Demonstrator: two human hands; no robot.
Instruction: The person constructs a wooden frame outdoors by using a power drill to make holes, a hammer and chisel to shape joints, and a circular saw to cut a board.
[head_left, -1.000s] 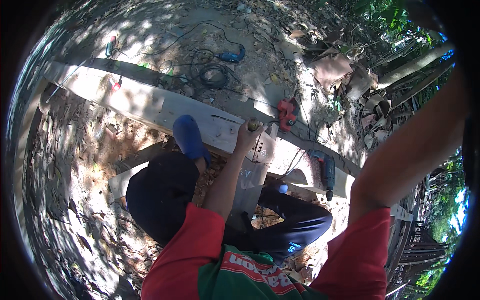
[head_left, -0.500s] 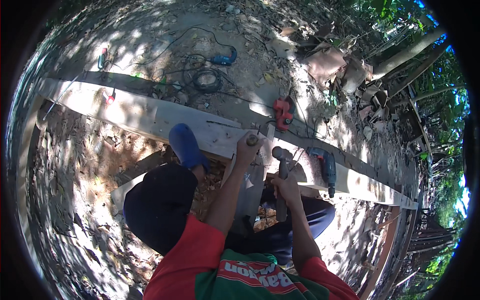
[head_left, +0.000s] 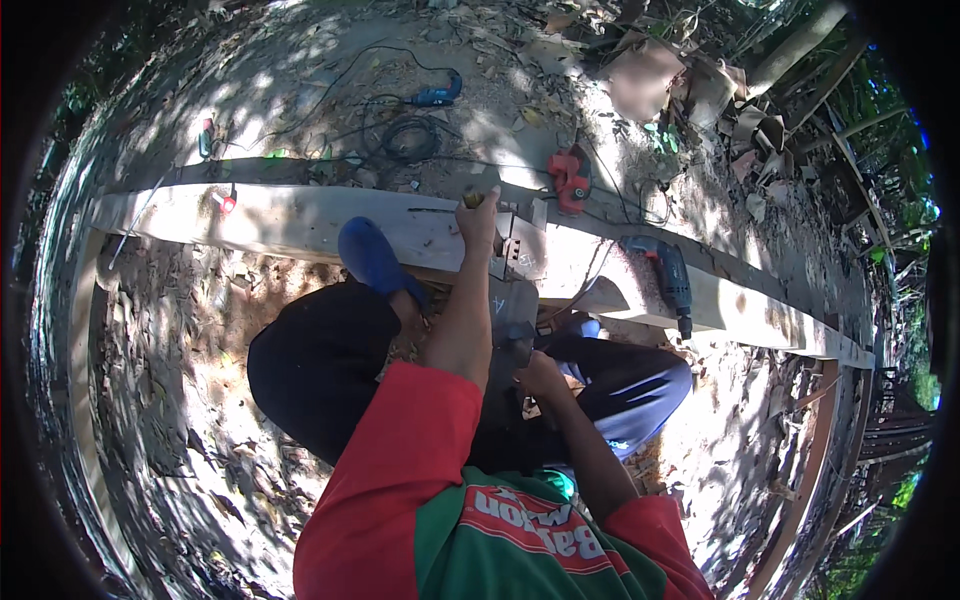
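Observation:
My left hand (head_left: 480, 222) is closed round the handle of a chisel (head_left: 472, 198), over a pale timber beam (head_left: 380, 225). The chisel's blade is mostly hidden by the hand. Just right of it, several dark holes show at the end of a marked wood piece (head_left: 513, 290) that runs back between my legs. Lower down, my right hand (head_left: 541, 375) grips a hammer (head_left: 516, 342), its dark head close above that wood piece and apart from the chisel.
On the beam's right part lies a blue-black power drill (head_left: 672, 275). Beyond it are a red power tool (head_left: 570, 180), a coiled cable (head_left: 410, 138) and a blue power tool (head_left: 437, 92). My shoe, a blue clog (head_left: 366, 258), rests against the beam. Dry leaves cover the ground.
My left hand has moved up and slightly left with the chisel, away from the wood piece. My right hand has brought the hammer lower and to the left.

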